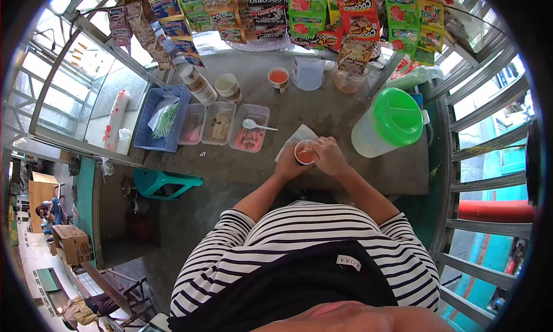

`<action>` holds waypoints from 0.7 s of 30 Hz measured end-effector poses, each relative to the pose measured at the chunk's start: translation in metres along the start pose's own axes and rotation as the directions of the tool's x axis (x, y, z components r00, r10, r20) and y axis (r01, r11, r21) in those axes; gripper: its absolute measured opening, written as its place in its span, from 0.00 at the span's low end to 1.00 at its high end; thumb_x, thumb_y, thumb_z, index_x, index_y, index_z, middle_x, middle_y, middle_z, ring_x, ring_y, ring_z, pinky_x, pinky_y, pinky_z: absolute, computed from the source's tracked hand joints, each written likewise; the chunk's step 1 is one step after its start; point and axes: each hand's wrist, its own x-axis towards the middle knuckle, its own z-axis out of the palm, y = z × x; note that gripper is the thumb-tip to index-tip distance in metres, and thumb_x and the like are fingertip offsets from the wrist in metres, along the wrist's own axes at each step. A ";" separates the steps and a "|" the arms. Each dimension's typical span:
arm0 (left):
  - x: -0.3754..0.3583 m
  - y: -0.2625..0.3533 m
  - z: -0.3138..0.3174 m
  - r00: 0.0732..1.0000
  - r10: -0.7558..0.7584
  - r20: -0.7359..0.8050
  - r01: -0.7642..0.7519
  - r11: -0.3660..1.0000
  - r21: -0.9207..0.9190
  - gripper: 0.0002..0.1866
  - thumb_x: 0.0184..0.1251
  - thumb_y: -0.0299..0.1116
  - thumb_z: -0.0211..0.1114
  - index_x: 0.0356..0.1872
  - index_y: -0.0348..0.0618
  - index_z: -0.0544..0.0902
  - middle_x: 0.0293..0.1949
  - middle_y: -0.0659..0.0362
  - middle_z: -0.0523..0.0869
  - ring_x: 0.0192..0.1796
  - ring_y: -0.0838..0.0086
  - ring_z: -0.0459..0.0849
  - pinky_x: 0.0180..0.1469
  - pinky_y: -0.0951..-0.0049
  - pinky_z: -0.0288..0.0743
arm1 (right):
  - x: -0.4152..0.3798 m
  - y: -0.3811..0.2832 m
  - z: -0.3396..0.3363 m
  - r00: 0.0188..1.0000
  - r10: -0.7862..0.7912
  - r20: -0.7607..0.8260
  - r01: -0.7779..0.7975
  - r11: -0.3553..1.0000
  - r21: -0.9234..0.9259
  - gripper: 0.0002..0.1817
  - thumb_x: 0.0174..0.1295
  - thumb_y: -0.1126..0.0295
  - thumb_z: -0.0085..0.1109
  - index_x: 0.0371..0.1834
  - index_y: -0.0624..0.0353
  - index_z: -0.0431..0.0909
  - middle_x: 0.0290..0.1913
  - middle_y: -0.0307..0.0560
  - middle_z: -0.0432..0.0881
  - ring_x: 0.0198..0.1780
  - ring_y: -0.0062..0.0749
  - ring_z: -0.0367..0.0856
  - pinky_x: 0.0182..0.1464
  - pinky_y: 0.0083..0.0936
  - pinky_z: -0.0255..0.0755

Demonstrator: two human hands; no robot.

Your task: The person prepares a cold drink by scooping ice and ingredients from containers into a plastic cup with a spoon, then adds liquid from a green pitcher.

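A paper cup [303, 154] of orange-red drink is at the table's near edge, in front of my body. My left hand [288, 167] is wrapped round its left side. Over the cup's right rim, my right hand [332, 158] has its fingers bent and drawn together; whatever they may pinch is too small to make out. A white sheet [299, 137], perhaps paper or thin plastic, lies just behind the cup, partly covered by my hands. To the left, a white spoon [256, 124] rests across a clear tub [249, 142] with pink and red bits inside.
Two more tubs, a blue basket [140, 124] and stacked paper cups [228, 88] stand left. Another filled cup [277, 78] and a clear pitcher [307, 76] are at the back. A green-lidded container [371, 127] stands right. Sachets [305, 12] hang above.
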 end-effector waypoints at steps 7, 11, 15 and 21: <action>-0.001 0.004 0.000 0.998 0.054 -0.042 -0.055 0.998 -0.008 0.34 0.46 0.44 0.82 0.55 0.42 0.81 0.50 0.48 0.85 0.54 0.52 0.83 0.58 0.55 0.74 | -0.001 0.003 0.000 0.998 -0.050 0.024 0.047 0.991 0.126 0.08 0.61 0.73 0.59 0.42 0.58 0.83 0.42 0.50 0.84 0.47 0.44 0.84 0.54 0.39 0.74; 0.000 0.002 0.000 0.996 0.077 -0.039 -0.077 0.997 -0.015 0.34 0.46 0.43 0.82 0.55 0.42 0.80 0.51 0.48 0.84 0.56 0.49 0.82 0.58 0.55 0.75 | 0.002 -0.005 -0.007 0.976 -0.215 -0.020 0.215 0.976 -0.021 0.13 0.54 0.74 0.61 0.43 0.52 0.85 0.45 0.43 0.86 0.49 0.40 0.85 0.52 0.37 0.75; 0.002 0.024 -0.009 1.000 0.031 0.005 -0.031 0.998 -0.059 0.33 0.46 0.41 0.81 0.54 0.42 0.80 0.51 0.48 0.84 0.56 0.49 0.82 0.57 0.55 0.75 | 0.002 -0.008 -0.015 0.974 -0.223 0.036 0.226 0.965 -0.133 0.13 0.53 0.73 0.62 0.42 0.51 0.85 0.45 0.41 0.87 0.49 0.39 0.85 0.54 0.37 0.75; 0.001 0.002 -0.001 0.998 0.060 -0.011 -0.061 0.998 -0.018 0.34 0.44 0.41 0.81 0.54 0.42 0.79 0.50 0.48 0.84 0.55 0.49 0.82 0.57 0.54 0.75 | -0.011 -0.009 0.003 0.989 -0.148 0.015 0.147 0.989 0.015 0.11 0.55 0.74 0.61 0.42 0.55 0.84 0.43 0.46 0.87 0.46 0.43 0.86 0.50 0.38 0.79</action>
